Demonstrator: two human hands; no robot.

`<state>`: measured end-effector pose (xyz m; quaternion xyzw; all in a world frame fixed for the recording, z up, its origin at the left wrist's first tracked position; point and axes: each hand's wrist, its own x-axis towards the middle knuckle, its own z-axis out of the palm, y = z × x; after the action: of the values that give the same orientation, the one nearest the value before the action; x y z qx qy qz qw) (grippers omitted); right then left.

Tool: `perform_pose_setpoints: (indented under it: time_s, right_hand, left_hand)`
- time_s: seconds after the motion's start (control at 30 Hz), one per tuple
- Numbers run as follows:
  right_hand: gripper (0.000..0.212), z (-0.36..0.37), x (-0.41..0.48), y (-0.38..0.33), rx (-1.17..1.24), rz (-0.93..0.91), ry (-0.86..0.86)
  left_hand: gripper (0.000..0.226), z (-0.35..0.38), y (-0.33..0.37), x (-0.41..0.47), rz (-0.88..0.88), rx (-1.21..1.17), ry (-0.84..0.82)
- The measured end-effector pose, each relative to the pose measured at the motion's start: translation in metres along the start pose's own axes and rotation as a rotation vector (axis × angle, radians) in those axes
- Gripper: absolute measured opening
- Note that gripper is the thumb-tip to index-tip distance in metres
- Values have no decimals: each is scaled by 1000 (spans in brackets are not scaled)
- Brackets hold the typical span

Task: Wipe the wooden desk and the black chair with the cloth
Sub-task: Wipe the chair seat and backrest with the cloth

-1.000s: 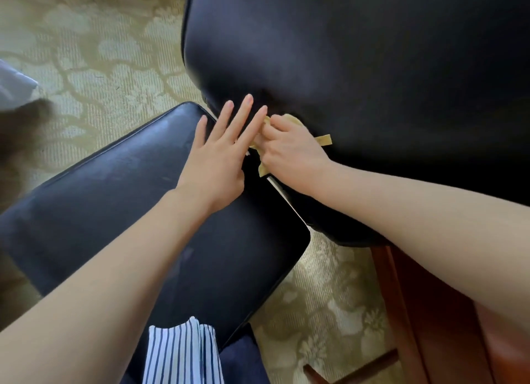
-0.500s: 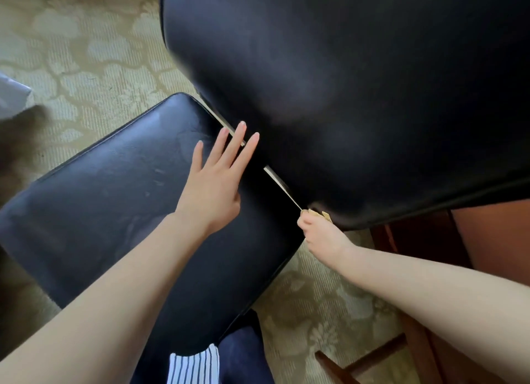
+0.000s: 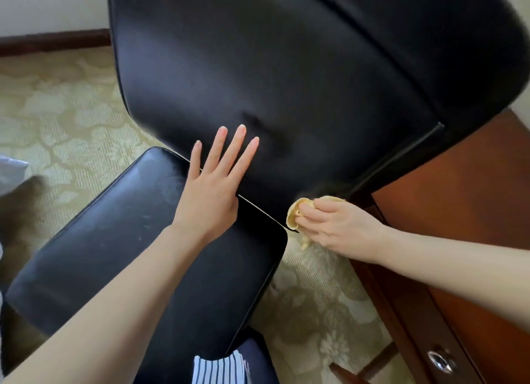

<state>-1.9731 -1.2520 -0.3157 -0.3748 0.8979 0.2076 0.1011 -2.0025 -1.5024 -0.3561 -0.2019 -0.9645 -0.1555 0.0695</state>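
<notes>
The black chair fills the view: its tall backrest [image 3: 286, 68] rises ahead and its seat cushion [image 3: 120, 246] lies at lower left. My left hand [image 3: 213, 188] lies flat with straight fingers across the gap, fingertips pressing the lower backrest. My right hand [image 3: 335, 225] grips a bunched yellow cloth [image 3: 295, 215] against the backrest's bottom right corner. The wooden desk [image 3: 470, 211] stands at the right, close behind the chair.
Patterned beige carpet [image 3: 57, 125] covers the floor. A dark baseboard [image 3: 54, 42] and pale wall run at the upper left. A desk drawer with a round metal knob [image 3: 438, 360] shows at lower right. Striped fabric [image 3: 218, 366] is at the bottom edge.
My right hand with the cloth slid from the middle of the backrest's lower edge out to its right corner. My left hand moved up from the seat onto the backrest.
</notes>
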Motion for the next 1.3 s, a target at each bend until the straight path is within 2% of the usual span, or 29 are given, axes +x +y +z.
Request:
perform_pose_setpoints:
  time_s: [0.07, 0.17, 0.2, 0.4, 0.57, 0.73, 0.8, 0.9, 1.13, 1.3]
  right_hand:
    - [76, -15, -4, 12, -151, -137, 82]
    - [30, -42, -6, 31, -392, -248, 245]
    - [26, -52, -8, 37, -391, -219, 293]
    - [40, -112, -3, 79, -409, 17, 514]
    - [25, -159, 22, 116, -451, 175, 679]
    - [22, -193, 62, 129, -319, 269, 663]
    - [26, -204, 80, 127, -283, 312, 638]
    - [32, -216, 108, 122, -98, 320, 594]
    - [32, -225, 104, 128, -86, 231, 579]
    - [25, -185, 40, 123, -142, 288, 811]
  left_hand:
    - [105, -12, 2, 5, 22, 27, 4]
    - [106, -38, 7, 15, 65, 74, 11]
    - [106, -46, 7, 19, 81, 90, 21]
    - [99, -88, 21, 32, 222, 191, 33]
    - [99, -123, 32, 43, 93, 195, -4]
    - [98, -143, 31, 49, -42, 197, -39]
    - [96, -152, 29, 49, -75, 211, -36]
    - [95, -162, 24, 50, -104, 220, -55]
    - [91, -183, 28, 59, -145, 227, -69]
    - [89, -186, 44, 77, -128, 213, -81]
